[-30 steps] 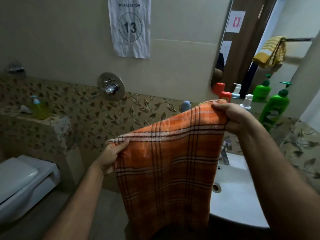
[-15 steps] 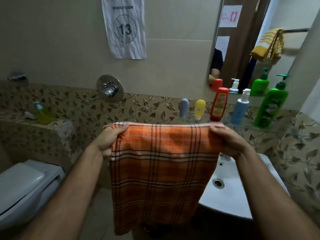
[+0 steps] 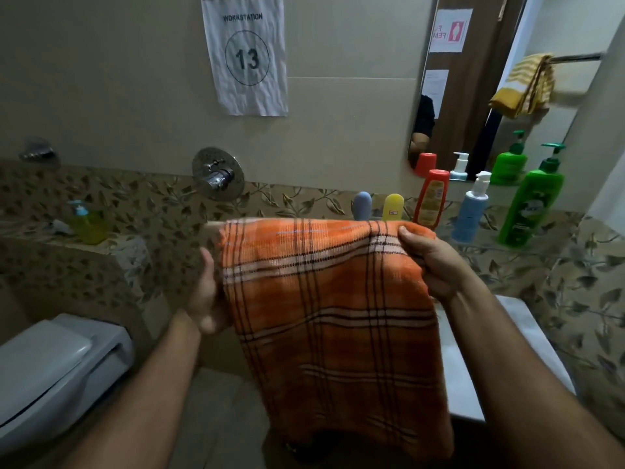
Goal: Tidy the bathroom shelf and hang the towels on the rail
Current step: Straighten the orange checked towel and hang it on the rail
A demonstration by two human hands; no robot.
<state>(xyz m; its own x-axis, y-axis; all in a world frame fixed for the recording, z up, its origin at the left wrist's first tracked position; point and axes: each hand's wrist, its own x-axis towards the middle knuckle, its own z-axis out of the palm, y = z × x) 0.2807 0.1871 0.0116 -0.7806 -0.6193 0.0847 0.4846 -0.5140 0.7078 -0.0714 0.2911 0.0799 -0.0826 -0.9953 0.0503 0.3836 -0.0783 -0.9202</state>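
An orange plaid towel (image 3: 331, 316) hangs in front of me, held by its top edge. My left hand (image 3: 206, 296) grips its left side, fingers hidden behind the cloth. My right hand (image 3: 429, 262) pinches the top right corner. Behind the towel, a glass shelf (image 3: 541, 247) carries a grey bottle (image 3: 362, 205), a yellow bottle (image 3: 393, 207), an orange-red bottle (image 3: 431, 198), a blue pump bottle (image 3: 470, 211) and a green pump bottle (image 3: 532, 198). A yellow striped towel (image 3: 522, 84) on a rail (image 3: 578, 57) shows in the mirror.
A white sink (image 3: 500, 360) sits below the towel on the right. A toilet (image 3: 50, 370) is at lower left. A ledge (image 3: 111, 245) holds a yellow-green soap dispenser (image 3: 86, 221). A chrome wall valve (image 3: 218, 177) and a "13" paper sign (image 3: 245, 55) are on the wall.
The towel went from tilted with the right corner high to level, then my hands drew closer together, bunching the top edge. My left hand has dropped lower along the towel's side.
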